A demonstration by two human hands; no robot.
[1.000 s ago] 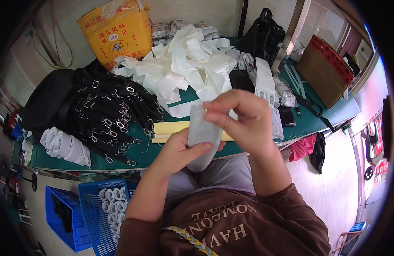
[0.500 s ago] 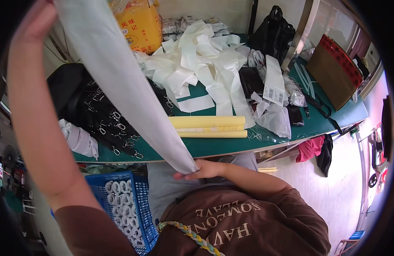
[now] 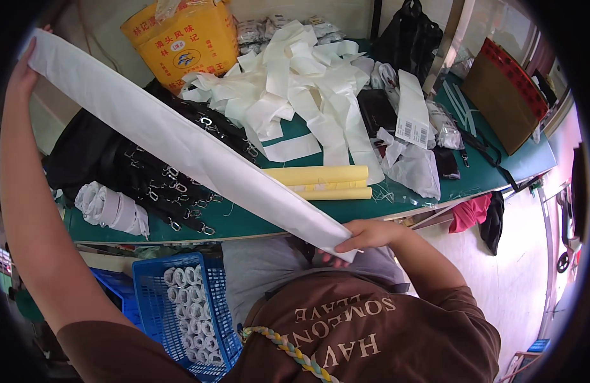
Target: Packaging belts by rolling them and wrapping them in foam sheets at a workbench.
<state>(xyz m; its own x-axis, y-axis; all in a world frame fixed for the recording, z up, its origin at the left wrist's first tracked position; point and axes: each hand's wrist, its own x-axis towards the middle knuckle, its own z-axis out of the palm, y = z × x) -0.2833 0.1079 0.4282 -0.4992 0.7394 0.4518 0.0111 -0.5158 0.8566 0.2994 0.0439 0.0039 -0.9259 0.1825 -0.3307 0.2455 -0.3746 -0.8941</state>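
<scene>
A long white strip of folded sheet material (image 3: 173, 143) stretches taut and slanting across the view, above the table. At its upper left end my left hand (image 3: 25, 69) is closed on it, raised high with the arm extended. Its lower right end is pinched by my right hand (image 3: 365, 237), thumb on top, just in front of my body. Beneath the strip lie many black straps with metal clips (image 3: 170, 185) and two yellow rolls (image 3: 327, 182), partly covered by it. Behind it is a tangled heap of white strips (image 3: 301, 96).
A yellow printed bag (image 3: 186, 54) stands at the back left of the green table (image 3: 244, 230). White rolled cloth (image 3: 110, 207) lies at the left edge. Below, a blue basket (image 3: 209, 281) holds several white rolls. A cardboard piece (image 3: 499, 105) leans at right.
Both hands have shifted the strip: my left hand has come down and outward to the left, my right hand to the right. The strip now slants less steeply and shows its full length.
</scene>
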